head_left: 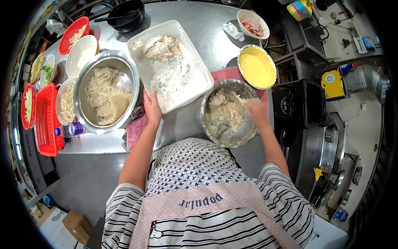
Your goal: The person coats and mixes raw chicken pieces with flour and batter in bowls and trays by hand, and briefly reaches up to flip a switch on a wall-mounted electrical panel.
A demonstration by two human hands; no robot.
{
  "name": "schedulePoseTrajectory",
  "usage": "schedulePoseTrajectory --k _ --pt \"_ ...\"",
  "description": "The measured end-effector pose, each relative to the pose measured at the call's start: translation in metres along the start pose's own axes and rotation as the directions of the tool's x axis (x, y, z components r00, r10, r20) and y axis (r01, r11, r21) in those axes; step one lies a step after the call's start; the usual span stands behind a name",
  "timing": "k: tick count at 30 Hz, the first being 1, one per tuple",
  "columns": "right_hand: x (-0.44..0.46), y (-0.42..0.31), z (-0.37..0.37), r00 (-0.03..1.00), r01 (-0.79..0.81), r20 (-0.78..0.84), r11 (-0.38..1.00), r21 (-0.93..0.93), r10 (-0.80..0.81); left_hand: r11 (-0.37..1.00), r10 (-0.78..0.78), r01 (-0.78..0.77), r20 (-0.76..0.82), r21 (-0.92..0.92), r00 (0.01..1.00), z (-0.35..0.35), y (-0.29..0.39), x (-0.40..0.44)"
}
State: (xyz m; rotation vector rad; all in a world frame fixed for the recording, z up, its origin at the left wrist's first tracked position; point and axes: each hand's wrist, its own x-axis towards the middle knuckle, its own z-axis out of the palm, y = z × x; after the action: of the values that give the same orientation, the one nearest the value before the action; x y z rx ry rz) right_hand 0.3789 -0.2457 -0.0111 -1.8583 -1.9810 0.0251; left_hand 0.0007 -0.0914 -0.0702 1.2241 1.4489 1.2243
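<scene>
My left hand (152, 108) grips the near left side of a white plastic tub (203, 85), its fingers against the outer wall. White flour covers the tub's floor, and a flour-coated piece of meat (162, 47) lies toward its far end. My right hand (256, 112) is at the right side of a batter-smeared metal bowl (207, 132), blurred, so its fingers cannot be made out. Pale, wet pieces of meat (227, 108) sit in that bowl. Beyond it stands a bowl of yellow liquid (258, 67).
Left of the tub, a large steel bowl (77, 101) holds thin noodles. Beside it are a red basket (46, 120), a bottle (70, 130) and several food bowls. A black pan (133, 16) stands at the back. A bowl of sliced meat (253, 24) is back right.
</scene>
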Motion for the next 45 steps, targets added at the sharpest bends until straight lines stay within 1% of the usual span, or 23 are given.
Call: schedulePoseTrajectory --k 2,3,5,7,10,12,14,15,17,18,20,25,27,28,30,31,32,34,35,37,41,43,45 --pt "-0.026 0.017 0.04 0.87 0.12 0.492 0.962 -0.247 0.017 1.0 -0.004 0.004 -0.019 0.019 1.0 0.0 0.001 0.0" --pt "-0.029 0.011 0.042 0.87 0.125 0.492 0.962 -0.244 0.012 1.0 -0.029 0.029 0.002 -0.008 1.0 0.0 0.004 -0.001" --pt "-0.037 0.002 0.05 0.909 -0.221 0.326 0.964 -0.147 0.259 0.998 -0.053 0.054 0.023 -0.03 0.998 -0.002 0.008 -0.001" --pt "-0.041 0.012 0.059 0.886 -0.282 0.347 0.951 -0.127 0.309 0.997 -0.059 0.059 0.007 0.047 0.998 -0.002 0.007 -0.001" --pt "-0.047 0.026 0.069 0.826 -0.435 0.373 0.899 -0.055 0.422 0.999 -0.008 0.009 0.014 -0.047 1.0 0.0 -0.017 0.003" --pt "-0.045 0.03 0.071 0.796 -0.509 0.389 0.861 0.013 0.465 0.999 -0.038 0.038 -0.014 0.001 0.999 -0.001 0.003 -0.001" --pt "-0.044 0.037 0.067 0.707 -0.706 0.475 0.488 0.514 0.523 1.0 -0.026 0.026 0.011 -0.014 1.0 -0.001 -0.01 0.002" --pt "-0.039 0.038 0.056 0.709 -0.705 0.483 0.49 0.513 0.513 0.999 -0.031 0.031 -0.001 -0.011 1.0 -0.002 -0.007 0.002" --pt "-0.03 0.04 0.023 0.561 -0.77 0.641 0.045 0.637 0.523 0.999 -0.035 0.036 0.023 -0.02 0.999 -0.002 -0.002 0.0" --pt "-0.027 0.039 0.012 0.559 -0.77 0.641 0.043 0.636 0.527 0.999 -0.036 0.037 0.027 -0.02 0.999 -0.002 -0.006 0.0" --pt "-0.018 0.035 -0.011 0.651 -0.644 0.625 -0.122 0.755 0.43 1.0 0.005 -0.005 0.009 0.0 1.0 -0.001 -0.014 0.002" --pt "-0.005 0.024 -0.031 0.666 -0.655 0.542 0.053 0.754 0.513 0.999 -0.033 0.033 0.026 -0.016 0.999 -0.001 -0.006 0.001" --pt "-0.003 0.026 -0.026 0.738 -0.632 0.425 0.315 0.708 0.524 0.998 -0.066 0.066 0.008 -0.005 0.998 -0.002 0.005 -0.001" --pt "-0.005 0.028 -0.017 0.739 -0.632 0.428 0.316 0.707 0.521 0.998 -0.061 0.061 0.015 -0.01 0.998 -0.002 0.009 -0.002" --pt "-0.009 0.021 0.002 0.914 -0.395 0.135 0.764 0.509 0.383 0.998 -0.057 0.057 0.022 -0.016 0.998 -0.002 0.004 -0.001" --pt "-0.01 0.014 0.008 0.933 -0.358 0.101 0.865 0.353 0.345 0.999 -0.036 0.037 0.012 -0.01 0.999 -0.001 -0.004 0.001" --pt "-0.012 0.006 0.021 0.933 -0.358 0.101 0.864 0.353 0.346 1.0 -0.016 0.016 0.003 -0.004 1.0 0.0 -0.011 0.002" --pt "-0.021 -0.003 0.051 0.909 -0.378 0.201 0.925 0.028 0.366 1.0 0.006 -0.006 0.002 -0.008 1.0 0.0 -0.014 0.002" --pt "-0.022 -0.012 0.056 0.909 -0.378 0.2 0.925 0.028 0.366 1.0 0.027 -0.027 -0.004 -0.011 1.0 0.0 -0.014 0.002" --pt "-0.018 -0.026 0.066 0.837 -0.437 0.428 0.887 0.15 0.341 1.0 0.005 -0.005 0.004 -0.019 1.0 0.0 -0.01 0.002" --pt "0.007 -0.024 0.038 0.86 -0.5 0.254 0.831 0.246 0.442 1.0 -0.01 0.01 -0.001 -0.006 1.0 -0.001 -0.012 0.003" --pt "0.03 -0.02 0.012 0.838 -0.545 0.273 0.706 0.452 0.472 1.0 -0.008 0.008 0.0 0.004 1.0 -0.001 -0.009 0.002" --pt "0.063 -0.041 -0.026 0.805 -0.583 0.42 0.422 0.695 0.419 1.0 -0.012 0.012 0.003 -0.007 1.0 -0.002 -0.006 0.001"
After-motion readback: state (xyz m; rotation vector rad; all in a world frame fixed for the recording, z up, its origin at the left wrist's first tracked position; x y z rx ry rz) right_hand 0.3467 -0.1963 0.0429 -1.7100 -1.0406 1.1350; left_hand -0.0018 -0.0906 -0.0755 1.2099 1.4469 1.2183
